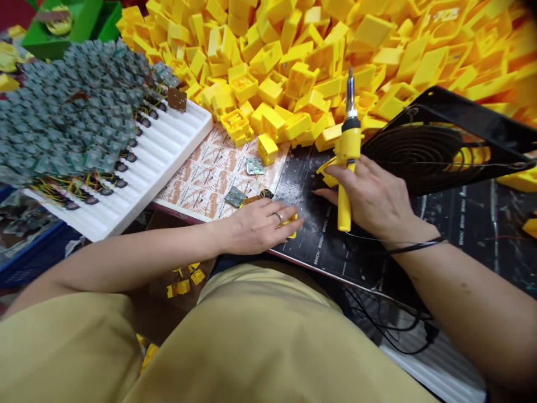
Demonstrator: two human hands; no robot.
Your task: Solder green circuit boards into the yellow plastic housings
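Note:
My right hand (373, 193) is closed around the handle of a yellow soldering iron (349, 151), its metal tip pointing up and away from me. A thin silvery wire passes from the handle's lower end toward my wrist. At the bench's front edge, my left hand (260, 226) lies palm down, its fingers curled over a small yellow plastic case (292, 228), mostly hidden underneath. Just beyond those fingers are a green circuit board (235, 196), a smaller board (254, 165) with thin wires, and a round black part (267, 193).
A big heap of yellow plastic cases (293, 78) covers the back. On the left, a white foam tray (168, 148) carries many wired circuit boards (79, 106). A black fan (444, 140) stands at right. Green bins (67, 33) sit back left; black cables (390, 324) hang below the bench.

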